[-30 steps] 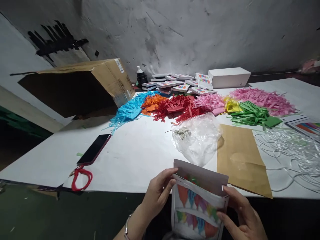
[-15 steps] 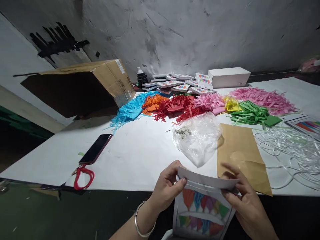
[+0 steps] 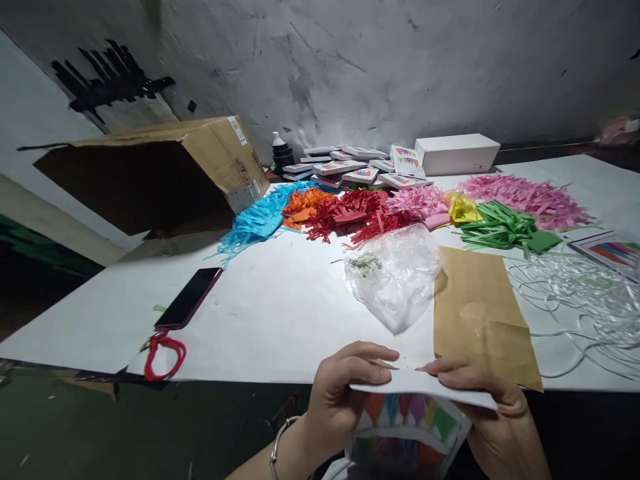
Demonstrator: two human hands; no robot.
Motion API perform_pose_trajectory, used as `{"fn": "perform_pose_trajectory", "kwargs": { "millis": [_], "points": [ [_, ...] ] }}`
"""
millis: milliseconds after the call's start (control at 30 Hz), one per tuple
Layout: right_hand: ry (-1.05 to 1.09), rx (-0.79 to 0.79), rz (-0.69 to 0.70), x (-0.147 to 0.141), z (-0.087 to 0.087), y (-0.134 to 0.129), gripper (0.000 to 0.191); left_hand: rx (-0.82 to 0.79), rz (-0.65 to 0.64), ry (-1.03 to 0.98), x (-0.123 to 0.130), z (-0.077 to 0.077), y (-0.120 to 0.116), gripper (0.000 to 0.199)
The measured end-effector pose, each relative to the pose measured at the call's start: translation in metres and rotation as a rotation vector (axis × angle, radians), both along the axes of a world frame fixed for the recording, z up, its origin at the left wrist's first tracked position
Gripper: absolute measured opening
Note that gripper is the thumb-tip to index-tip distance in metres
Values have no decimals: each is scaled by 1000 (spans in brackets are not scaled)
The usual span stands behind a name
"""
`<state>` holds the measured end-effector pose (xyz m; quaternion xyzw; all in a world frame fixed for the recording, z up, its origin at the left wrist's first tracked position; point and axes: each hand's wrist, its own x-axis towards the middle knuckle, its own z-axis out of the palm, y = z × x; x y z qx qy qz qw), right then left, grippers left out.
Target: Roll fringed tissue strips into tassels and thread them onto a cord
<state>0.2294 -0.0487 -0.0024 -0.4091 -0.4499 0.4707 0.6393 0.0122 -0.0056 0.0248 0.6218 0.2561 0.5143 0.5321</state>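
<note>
White sheeting covers the wide bench [image 3: 280,307], which stretches away to 12 o'clock, clock directions being taken from the pair of hands. At 10 o'clock a big brown cardboard carton [image 3: 220,160] lies with its dark, open mouth towards 9. A row of fringed tissue-paper tassels [image 3: 355,207], blue, orange, red, pink, yellow and green, spans from 11 to 1. Behind it, at 12, is a heap of flat, pennant-printed white boxes [image 3: 345,167]. A loose tangle of whitish, translucent plastic cord [image 3: 590,293] spreads at 2 o'clock; the flat rectangular brown paper sheet [image 3: 480,300] is at 1, and the crumpled clear plastic bag [image 3: 395,280] at 12, just beside it.

Held in front of the bench's near edge is a white box printed with coloured pennants [image 3: 413,427]. Its printed face looks back at the wearer and its flap end points to 12; the lower end is dark and partly hidden, so its full long axis cannot be told. The flap's own long axis runs from 9 to about 4. The left hand [image 3: 345,387] has its grip closed on the flap's left end; the right hand [image 3: 490,393] grips the right portion, fingers over the top edge. Smaller, at 10, is a black-screened phone [image 3: 187,300], its red cord loop [image 3: 177,360] towards 9.
</note>
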Motion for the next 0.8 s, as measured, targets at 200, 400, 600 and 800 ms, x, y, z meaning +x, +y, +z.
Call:
{"fn": "perform_pose_trajectory", "kwargs": {
  "millis": [200, 400, 600, 800],
  "points": [
    [-293, 366, -1, 5, 8, 4, 19, -31, -223, 94, -8, 15, 1, 25],
    [-917, 692, -38, 23, 11, -8, 52, 144, -206, 157, -8, 9, -6, 46],
    [-1070, 765, -66, 24, 16, -3, 50, 50, -67, 64, -1, 1, -8, 49],
    [-1124, 789, -18, 26, 32, 16, 54, -45, -114, 123, -8, 16, 3, 34]
  ]
}}
